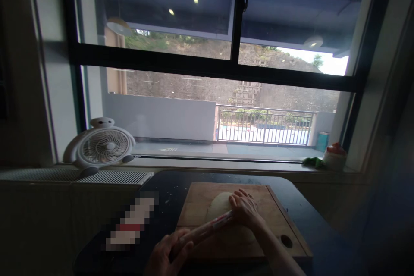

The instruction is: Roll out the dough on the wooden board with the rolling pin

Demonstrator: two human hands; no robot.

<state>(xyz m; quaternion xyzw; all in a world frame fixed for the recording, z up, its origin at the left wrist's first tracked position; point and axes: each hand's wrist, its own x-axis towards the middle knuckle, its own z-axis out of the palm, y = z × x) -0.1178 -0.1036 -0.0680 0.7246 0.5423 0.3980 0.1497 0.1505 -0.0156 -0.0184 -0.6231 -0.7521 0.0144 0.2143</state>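
A wooden rolling pin (207, 229) with red markings lies slantwise across a pale, flattened round of dough (220, 207). My left hand (171, 248) is closed around the near left end of the pin. At the pin's far end is my right hand (244, 207), palm over it and fingers curving down at the dough. That end of the pin is hidden beneath the hand. Under the dough is a wooden board (197, 194) with a round hole near its right front corner.
The board rests on a dark table (164, 185). A blurred-out pale object (132, 224) lies to its left. A white fan (108, 146) stands by the window over a radiator (119, 177). A red-topped container (334, 157) and green cloth (313, 162) sit on the right of the sill.
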